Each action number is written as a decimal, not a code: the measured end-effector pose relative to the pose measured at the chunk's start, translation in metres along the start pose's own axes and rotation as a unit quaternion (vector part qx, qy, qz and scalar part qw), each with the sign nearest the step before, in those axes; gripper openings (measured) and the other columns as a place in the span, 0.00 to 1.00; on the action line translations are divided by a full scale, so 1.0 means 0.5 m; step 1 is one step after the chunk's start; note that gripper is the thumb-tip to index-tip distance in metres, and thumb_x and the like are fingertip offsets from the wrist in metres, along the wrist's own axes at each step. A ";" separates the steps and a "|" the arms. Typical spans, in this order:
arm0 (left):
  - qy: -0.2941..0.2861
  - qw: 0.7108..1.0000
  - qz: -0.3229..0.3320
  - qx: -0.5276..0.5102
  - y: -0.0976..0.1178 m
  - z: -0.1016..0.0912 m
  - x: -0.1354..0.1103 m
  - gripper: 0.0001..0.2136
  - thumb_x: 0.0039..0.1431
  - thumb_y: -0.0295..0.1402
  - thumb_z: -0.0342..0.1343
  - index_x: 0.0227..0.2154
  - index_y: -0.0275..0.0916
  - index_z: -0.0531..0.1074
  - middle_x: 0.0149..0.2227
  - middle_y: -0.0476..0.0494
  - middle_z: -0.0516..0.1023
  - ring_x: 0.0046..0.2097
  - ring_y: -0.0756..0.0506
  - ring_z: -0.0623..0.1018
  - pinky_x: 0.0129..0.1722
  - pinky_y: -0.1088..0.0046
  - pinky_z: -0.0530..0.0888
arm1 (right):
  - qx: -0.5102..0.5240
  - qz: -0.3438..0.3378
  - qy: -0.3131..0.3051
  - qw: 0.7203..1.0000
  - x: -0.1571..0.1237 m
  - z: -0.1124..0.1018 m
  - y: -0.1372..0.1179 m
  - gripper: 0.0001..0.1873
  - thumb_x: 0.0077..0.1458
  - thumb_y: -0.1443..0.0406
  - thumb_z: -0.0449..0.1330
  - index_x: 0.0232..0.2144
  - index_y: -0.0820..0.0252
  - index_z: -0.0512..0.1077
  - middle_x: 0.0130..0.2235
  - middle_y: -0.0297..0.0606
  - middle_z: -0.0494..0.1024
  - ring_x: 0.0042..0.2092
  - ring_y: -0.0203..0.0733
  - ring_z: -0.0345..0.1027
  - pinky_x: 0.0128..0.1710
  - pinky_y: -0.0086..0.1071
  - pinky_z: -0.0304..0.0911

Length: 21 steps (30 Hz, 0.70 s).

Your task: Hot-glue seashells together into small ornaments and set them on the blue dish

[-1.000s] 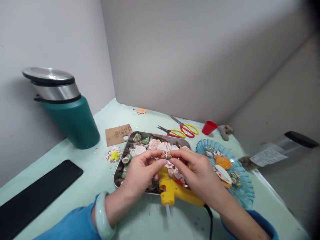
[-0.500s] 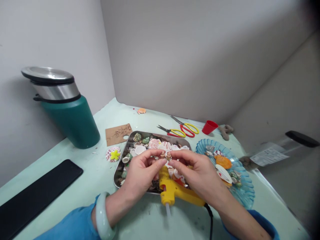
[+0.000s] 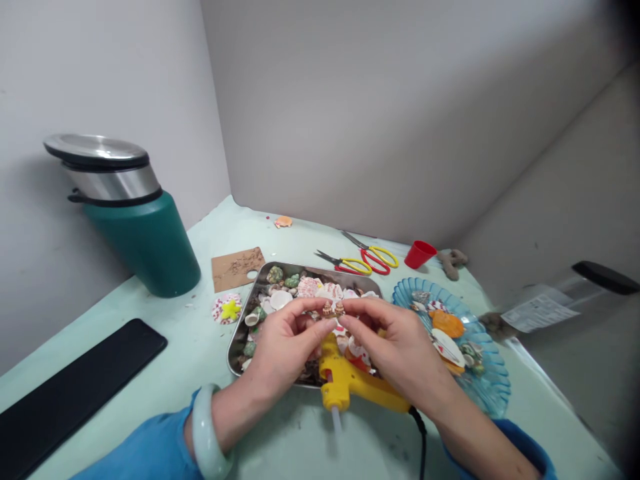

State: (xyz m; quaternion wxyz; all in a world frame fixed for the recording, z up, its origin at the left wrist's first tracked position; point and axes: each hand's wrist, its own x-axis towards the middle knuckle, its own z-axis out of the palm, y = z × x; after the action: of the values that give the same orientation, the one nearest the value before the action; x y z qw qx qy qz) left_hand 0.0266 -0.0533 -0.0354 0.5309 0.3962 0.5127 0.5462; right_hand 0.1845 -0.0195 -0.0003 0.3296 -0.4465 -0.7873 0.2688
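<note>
My left hand [image 3: 287,340] pinches a small brown-and-white spiral shell [image 3: 327,309] between thumb and forefinger. Facing it, my right hand [image 3: 393,337] pinches a similar little spiral shell [image 3: 339,309]. The two shells sit side by side, very close; I cannot tell whether they touch. Both hands hover over a metal tray [image 3: 233,347] filled with many shells. Under my right hand, a yellow hot glue gun [image 3: 345,380] rests across the tray's near edge, with a glue stick [image 3: 336,421] poking out of its back end.
Left of the tray lie a dark phone [image 3: 80,400], a brown card [image 3: 235,268] and a yellow star piece [image 3: 231,309]; a green bottle [image 3: 145,247] stands behind. Scissors [image 3: 350,265], a red cup [image 3: 419,254] and a blue plate [image 3: 500,373] of shells are behind and right.
Hardly anything differs. The two small shells and the fingertips holding them have shifted very slightly; both hands keep their pinch.
</note>
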 end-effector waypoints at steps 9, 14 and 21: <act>-0.016 1.000 -0.003 -0.008 0.006 0.001 -0.002 0.21 0.50 0.37 0.62 0.46 0.33 0.73 0.19 0.54 0.67 0.21 0.54 0.66 0.22 0.79 0.64 | 0.000 0.015 0.002 1.000 0.000 -0.010 -0.001 0.07 0.56 0.64 0.59 0.35 0.57 0.77 0.29 0.31 0.78 0.28 0.34 0.68 0.28 0.27 0.61; -0.011 1.000 0.004 -0.017 0.006 0.002 -0.001 0.17 0.50 0.37 0.62 0.42 0.33 0.75 0.18 0.54 0.69 0.21 0.54 0.66 0.21 0.79 0.63 | 0.003 0.018 -0.010 1.000 0.001 -0.006 -0.001 0.07 0.56 0.65 0.59 0.36 0.57 0.77 0.30 0.32 0.78 0.27 0.34 0.67 0.28 0.27 0.61; -0.007 1.000 0.023 -0.012 0.003 -0.001 0.000 0.13 0.49 0.35 0.63 0.39 0.35 0.76 0.20 0.54 0.69 0.20 0.55 0.66 0.20 0.81 0.64 | -0.001 0.024 -0.017 1.000 -0.004 -0.004 -0.003 0.06 0.56 0.64 0.59 0.34 0.57 0.77 0.28 0.32 0.77 0.26 0.34 0.65 0.26 0.28 0.59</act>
State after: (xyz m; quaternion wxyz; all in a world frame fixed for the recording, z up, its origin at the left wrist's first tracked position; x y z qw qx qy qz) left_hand 0.0261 -0.0534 -0.0341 0.5265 0.4048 0.4931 0.5619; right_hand 0.1862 -0.0215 0.0015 0.3089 -0.4611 -0.7819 0.2839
